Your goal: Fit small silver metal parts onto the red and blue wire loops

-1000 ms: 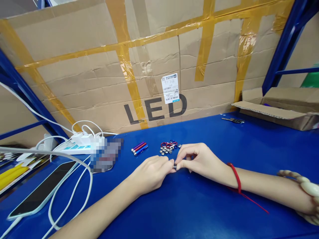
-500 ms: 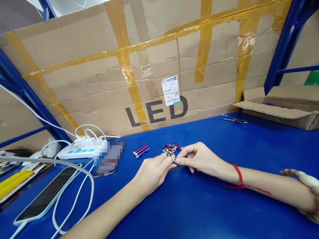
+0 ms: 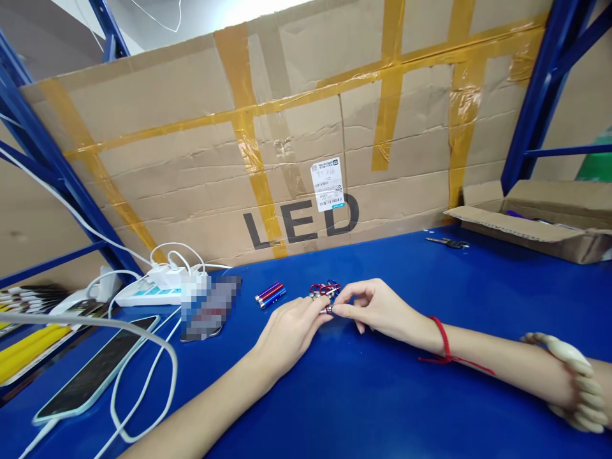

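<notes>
My left hand (image 3: pixel 291 331) and my right hand (image 3: pixel 373 307) meet fingertip to fingertip over the blue table (image 3: pixel 392 395). Together they pinch a tiny dark metal part (image 3: pixel 329 310). Both hands are closed around it. Just behind the fingertips lies a small heap of silver button cells (image 3: pixel 316 296) and red and blue key-ring clips (image 3: pixel 325 288). A few small coloured tubes (image 3: pixel 270 294), purple, red and blue, lie to the left of the heap. A red string is tied round my right wrist.
A taped cardboard sheet marked LED (image 3: pixel 306 159) stands at the back. A power strip (image 3: pixel 148 290) with white chargers and cables, a phone (image 3: pixel 95 373) on a cable, an open carton (image 3: pixel 540 217) at the right, and keys (image 3: pixel 447 243) lie around.
The hands have shifted slightly away from me, closer to the heap of cells, still pinching the small part. The view has tilted up a little.
</notes>
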Demonstrator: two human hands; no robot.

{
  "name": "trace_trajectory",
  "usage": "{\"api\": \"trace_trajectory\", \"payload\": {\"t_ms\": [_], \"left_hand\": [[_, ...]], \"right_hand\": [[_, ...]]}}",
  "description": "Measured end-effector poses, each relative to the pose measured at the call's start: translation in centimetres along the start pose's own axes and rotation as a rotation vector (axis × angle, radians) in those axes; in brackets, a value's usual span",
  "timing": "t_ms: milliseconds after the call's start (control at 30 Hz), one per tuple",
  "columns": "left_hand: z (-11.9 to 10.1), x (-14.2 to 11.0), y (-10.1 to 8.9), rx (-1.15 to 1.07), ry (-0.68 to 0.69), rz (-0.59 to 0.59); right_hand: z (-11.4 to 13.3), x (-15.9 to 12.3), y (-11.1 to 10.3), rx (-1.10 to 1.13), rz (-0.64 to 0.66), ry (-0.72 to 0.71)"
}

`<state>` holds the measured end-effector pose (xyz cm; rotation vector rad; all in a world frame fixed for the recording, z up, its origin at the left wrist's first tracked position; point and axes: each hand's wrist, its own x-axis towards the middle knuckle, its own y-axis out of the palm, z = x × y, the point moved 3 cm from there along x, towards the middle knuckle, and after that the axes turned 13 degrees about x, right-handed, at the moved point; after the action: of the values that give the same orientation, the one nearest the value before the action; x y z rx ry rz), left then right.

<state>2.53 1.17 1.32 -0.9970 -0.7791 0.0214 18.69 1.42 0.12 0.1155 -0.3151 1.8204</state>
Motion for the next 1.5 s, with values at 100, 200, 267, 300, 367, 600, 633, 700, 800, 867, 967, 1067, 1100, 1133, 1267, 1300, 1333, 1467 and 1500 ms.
{"api": "trace_trajectory", "payload": {"t_ms": [100,200,267,300,367,600,633,700,800,867,967,1067,1100,1133,1267,1300,1333,1467,1500], "left_hand": [[0.0,0.2,0.0,0.009,-0.007,0.003],[0.0,0.4,0.1,0.010,-0.006,0.009],[0.0,0.4,0.1,0.003,-0.007,0.020],[0.0,0.3,0.1,-0.002,-0.007,0.027],[-0.1,0.3,0.0,-0.011,-0.008,0.043],[-0.1,0.1,0.0,-0.017,0.005,0.086],[-0.1,0.0,0.0,-0.015,0.011,0.092],[-0.1,0.0,0.0,-0.012,0.022,0.106],[-0.1,0.0,0.0,-0.006,0.036,0.118],[0.0,0.0,-0.1,-0.003,0.042,0.119],[0.0,-0.1,-0.1,-0.001,0.055,0.116],[0.0,-0.1,-0.1,-0.001,0.072,0.110],[0.0,-0.2,-0.1,-0.001,0.077,0.107],[0.0,-0.2,-0.1,-0.002,0.081,0.104],[0.0,-0.4,0.0,0.000,0.098,0.081],[0.0,-0.4,0.0,0.002,0.101,0.074],[0.0,-0.4,0.0,0.004,0.104,0.070],[0.1,-0.5,0.3,0.017,0.111,0.091],[0.1,-0.4,0.3,0.019,0.113,0.094]], "right_hand": [[0.2,-0.2,-0.1,-0.004,-0.002,-0.005],[0.3,-0.3,-0.2,-0.006,-0.002,-0.001],[0.4,-0.4,-0.2,-0.006,0.002,0.001],[0.4,-0.4,-0.2,-0.006,0.006,0.001],[0.5,-0.4,-0.1,-0.013,0.016,0.005],[0.1,-0.1,-0.2,-0.088,0.021,0.046],[0.0,-0.1,-0.2,-0.098,0.019,0.053],[-0.2,0.0,-0.2,-0.111,0.027,0.064],[-0.3,0.0,-0.2,-0.126,0.025,0.073],[-0.4,0.0,-0.3,-0.139,0.016,0.088],[-0.6,0.1,-0.3,-0.145,0.010,0.102],[-0.9,0.2,-0.3,-0.125,0.020,0.098],[-1.0,0.2,-0.3,-0.121,0.029,0.106],[-1.2,0.3,-0.3,-0.120,0.036,0.117],[-2.5,0.3,-0.6,-0.120,0.056,0.142],[-2.8,0.2,-0.7,-0.115,0.063,0.143],[-3.2,0.2,-0.8,-0.110,0.072,0.143],[-3.9,0.3,-1.0,-0.097,0.088,0.127],[-3.9,0.3,-1.0,-0.095,0.090,0.122]]}}
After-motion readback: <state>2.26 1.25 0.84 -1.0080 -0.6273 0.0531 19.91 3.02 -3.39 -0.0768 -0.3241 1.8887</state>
